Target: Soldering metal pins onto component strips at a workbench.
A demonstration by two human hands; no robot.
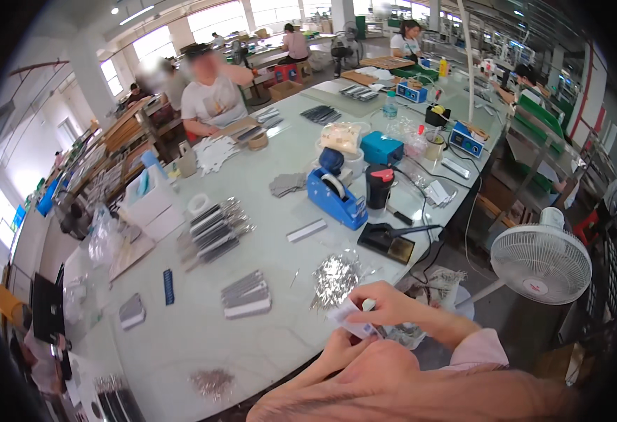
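At the table's near edge, my right hand is closed on a small flat white piece with dark print on one end. My left hand grips the same piece from below, fingers bent round its lower end. What else the fingers cover is hidden. Just beyond them lies a heap of small shiny metal parts, close to the white piece. A fanned stack of grey-and-white strips rests farther left, and a single grey-white strip lies beyond the heap.
A blue tape dispenser, a black cup with a red lid and a soldering iron stand are ahead. Bundles of leaded parts lie left. A white fan stands right. A person sits across the table.
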